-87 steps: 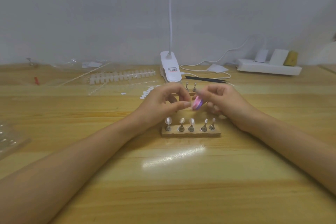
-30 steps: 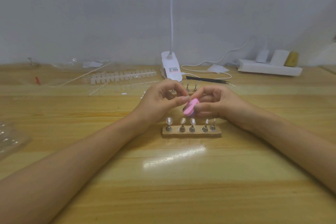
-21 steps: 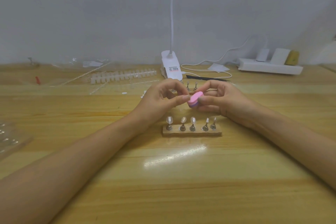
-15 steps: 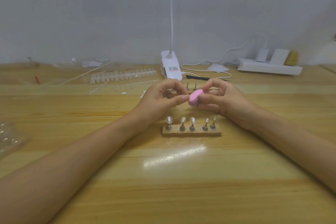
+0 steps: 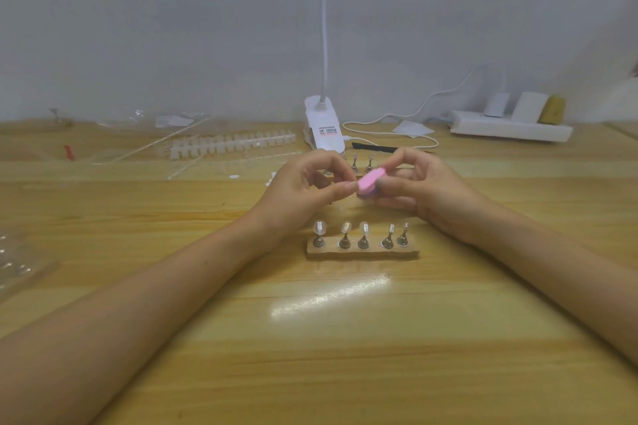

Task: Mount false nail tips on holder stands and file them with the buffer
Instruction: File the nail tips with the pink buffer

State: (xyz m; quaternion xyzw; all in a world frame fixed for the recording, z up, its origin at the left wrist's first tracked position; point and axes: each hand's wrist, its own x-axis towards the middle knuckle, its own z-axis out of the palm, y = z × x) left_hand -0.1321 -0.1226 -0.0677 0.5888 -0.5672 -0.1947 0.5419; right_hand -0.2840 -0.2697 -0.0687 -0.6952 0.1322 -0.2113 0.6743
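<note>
While set against a second ago, shows the buffer (image 5: 371, 179) lifted a little and laid flatter, pink face up, after sitting lower and nearer the block (image 5: 362, 254). Reads as one more short stroke in a run of them (down, up, up again), so filing judged under way rather than done. Keeps both hands at the same spot above the surface (image 5: 345, 338), just behind the block; no reach yet for a fresh tip.

Right hand (image 5: 426, 191): clamped on the buffer, thumb on top and fingers curled beneath, with the free end aimed left at the other hand. Left hand (image 5: 300, 190): thumb and forefinger closed together in a pinch, right at the buffer's end, touching it or just beside it (cannot tell which). Cannot make out the contents of that pinch either: too small, and covered by the fingertips. Presumably the tip now being filed, perhaps on its stand.

On the block, untouched by either hand: five stands (image 5: 362, 240) upright in a row, each topped with a tip (image 5: 319, 227). Behind the hands, two rear stands (image 5: 355, 162) glimpsed between them, seemingly bare, so mounting judged only partly done. Farther back to the left, a strip (image 5: 224, 145) of spare tips lying flat, well apart from the work.
</note>
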